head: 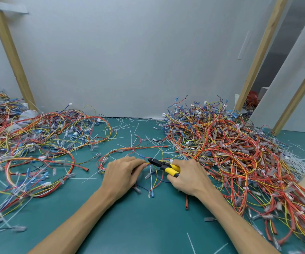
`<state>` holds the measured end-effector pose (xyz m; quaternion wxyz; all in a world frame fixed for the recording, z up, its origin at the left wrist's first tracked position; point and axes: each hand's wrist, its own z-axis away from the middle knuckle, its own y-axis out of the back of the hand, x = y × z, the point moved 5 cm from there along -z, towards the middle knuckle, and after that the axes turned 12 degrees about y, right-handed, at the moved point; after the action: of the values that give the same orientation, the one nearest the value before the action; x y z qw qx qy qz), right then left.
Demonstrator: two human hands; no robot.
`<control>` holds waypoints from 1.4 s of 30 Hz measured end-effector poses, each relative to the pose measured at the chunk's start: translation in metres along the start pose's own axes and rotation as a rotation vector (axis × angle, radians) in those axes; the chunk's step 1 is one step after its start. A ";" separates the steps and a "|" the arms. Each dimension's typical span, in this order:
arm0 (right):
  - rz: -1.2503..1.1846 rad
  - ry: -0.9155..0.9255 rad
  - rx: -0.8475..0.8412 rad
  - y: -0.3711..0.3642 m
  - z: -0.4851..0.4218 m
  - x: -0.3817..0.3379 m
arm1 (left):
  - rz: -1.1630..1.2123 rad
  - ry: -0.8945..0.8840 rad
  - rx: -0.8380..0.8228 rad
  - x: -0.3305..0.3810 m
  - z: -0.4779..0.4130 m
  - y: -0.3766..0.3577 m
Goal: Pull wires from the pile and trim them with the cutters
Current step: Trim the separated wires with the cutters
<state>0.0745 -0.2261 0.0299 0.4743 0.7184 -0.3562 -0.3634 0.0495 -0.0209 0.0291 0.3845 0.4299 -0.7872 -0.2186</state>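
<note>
Wires [144, 163] lie bunched mid-table, pinched taut by the left hand [122, 173] so the cutters [163, 165], gripped in the right hand [186, 177], can seemingly bite beside the fingertips.

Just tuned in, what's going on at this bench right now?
A person is trimming wire harnesses on a green table. The left hand pinches a small bundle of wires pulled into the middle, while the right hand holds yellow-handled cutters with the black tip at the bundle beside the left fingertips. A big tangled pile lies to the right, another spread of wires to the left, and white cable-tie scraps litter the table.
</note>
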 end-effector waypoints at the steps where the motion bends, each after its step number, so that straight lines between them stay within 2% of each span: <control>1: -0.008 -0.001 0.000 0.000 0.000 0.000 | 0.000 0.001 -0.002 0.000 0.000 0.000; 13: -0.046 -0.040 -0.050 0.002 -0.001 0.002 | -0.004 -0.005 0.005 0.001 0.000 0.001; 21: -0.048 -0.046 -0.001 -0.001 0.000 0.006 | 0.011 -0.002 0.010 0.002 0.000 0.001; 27: -0.137 -0.127 0.140 -0.003 0.001 0.011 | 0.028 0.017 0.003 0.002 0.000 0.002; 32: -0.099 -0.172 0.302 0.002 0.003 0.012 | 0.037 0.025 0.001 0.003 -0.001 0.003; 39: -0.029 -0.071 0.491 0.014 0.004 0.010 | 0.076 0.033 -0.031 0.004 -0.002 0.002; 42: -0.169 -0.012 0.588 0.021 0.007 0.006 | 0.130 0.048 -0.083 0.004 -0.001 0.000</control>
<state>0.0676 -0.2401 0.0464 0.2117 0.8498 -0.3879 -0.2873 0.0488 -0.0239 0.0310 0.4341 0.3667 -0.7942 -0.2155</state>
